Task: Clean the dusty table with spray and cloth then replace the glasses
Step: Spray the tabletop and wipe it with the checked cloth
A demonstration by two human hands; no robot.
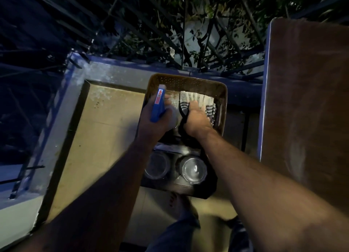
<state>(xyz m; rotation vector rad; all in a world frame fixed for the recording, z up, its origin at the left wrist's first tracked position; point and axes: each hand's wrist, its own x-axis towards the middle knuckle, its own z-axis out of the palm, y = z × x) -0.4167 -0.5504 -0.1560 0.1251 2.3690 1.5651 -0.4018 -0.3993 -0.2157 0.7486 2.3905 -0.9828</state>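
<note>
Blue-headed spray bottle [158, 108] is gripped in the left hand [153, 126], held above a brown perforated plastic basket [188, 81]. Right hand [197, 120] clutches a grey-and-white striped cloth [196, 100] inside that basket. Two clear round glasses [192, 169] stand on a small dark table [181, 187] (surface dim), nearer the person than the basket.

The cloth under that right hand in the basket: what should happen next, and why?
Probably lift the striped cloth out of the brown basket. The right hand rests on it, and the left hand already grips the spray bottle.
</note>
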